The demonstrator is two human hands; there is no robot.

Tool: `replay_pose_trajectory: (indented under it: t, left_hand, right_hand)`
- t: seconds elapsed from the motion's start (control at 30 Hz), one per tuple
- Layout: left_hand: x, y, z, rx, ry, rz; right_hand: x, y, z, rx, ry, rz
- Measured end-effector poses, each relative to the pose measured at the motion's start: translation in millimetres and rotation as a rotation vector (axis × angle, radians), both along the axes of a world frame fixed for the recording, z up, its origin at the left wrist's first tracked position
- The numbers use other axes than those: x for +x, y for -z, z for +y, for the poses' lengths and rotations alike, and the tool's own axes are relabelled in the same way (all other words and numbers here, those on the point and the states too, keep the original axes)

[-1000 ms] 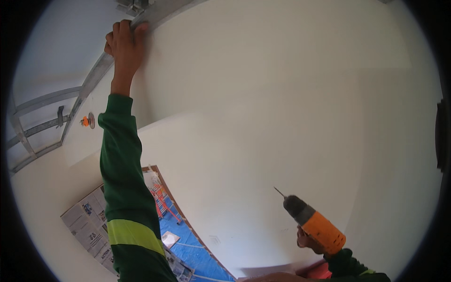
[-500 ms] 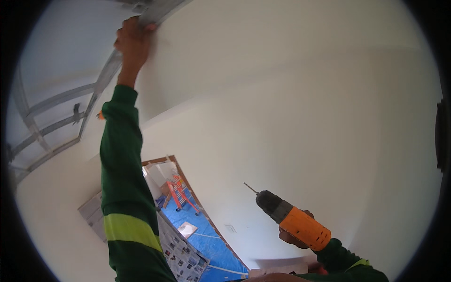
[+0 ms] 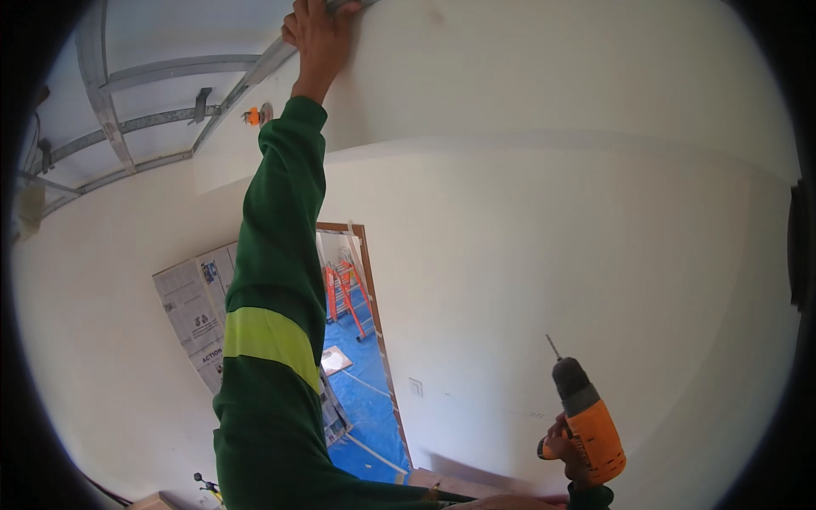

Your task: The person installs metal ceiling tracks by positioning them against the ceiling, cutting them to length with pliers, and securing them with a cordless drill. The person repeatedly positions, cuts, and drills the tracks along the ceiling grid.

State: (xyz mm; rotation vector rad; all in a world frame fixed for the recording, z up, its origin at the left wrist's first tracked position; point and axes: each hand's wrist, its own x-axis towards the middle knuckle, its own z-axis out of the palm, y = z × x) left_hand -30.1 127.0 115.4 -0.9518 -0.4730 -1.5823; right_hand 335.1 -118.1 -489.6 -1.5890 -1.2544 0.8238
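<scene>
My left hand (image 3: 320, 41) reaches high overhead, its fingers closed round the grey metal ceiling channel (image 3: 274, 58) that runs along the top of the wall. The fingertips are partly cut off by the upper edge. Low on the right, my right hand (image 3: 568, 449) grips an orange and black cordless drill (image 3: 597, 438) by its handle. A thin drill bit (image 3: 552, 347) sits in the chuck, pointing up and apart from the wall. The green sleeve of my left arm (image 3: 276, 204) crosses in front of part of the doorway.
A metal ceiling frame (image 3: 183, 70) spans the upper left. An orange fitting (image 3: 252, 116) is on the wall below it. Newspaper-covered panels (image 3: 189, 297) stand beside a wood-framed doorway (image 3: 367, 263). Beyond, an orange ladder (image 3: 347, 293) stands on blue floor sheeting (image 3: 361, 408). A wall switch (image 3: 416, 388) is nearby.
The view has swung, so the ceiling frame and doorway appear farther right. My left hand still grips the channel; the drill now sits lower and farther right, its bit pointing more upright.
</scene>
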Motion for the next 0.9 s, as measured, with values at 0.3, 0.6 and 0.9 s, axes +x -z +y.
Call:
replay_pose_trajectory:
  t: [0.3, 0.6, 0.9]
  left_hand:
    - [10.8, -10.8, -21.4, -0.064, 0.131, 0.249]
    - [13.0, -29.8, -18.9, -0.026, 0.145, 0.281]
    - [41.7, -24.4, -22.0, -0.027, 0.108, 0.326]
  right_hand:
    - [10.8, 10.7, -16.5, 0.538, -0.118, 0.596]
    - [21.3, 8.1, -12.4, 0.398, -0.109, 0.574]
    - [15.3, 20.6, -3.0, 0.425, -0.06, 0.455]
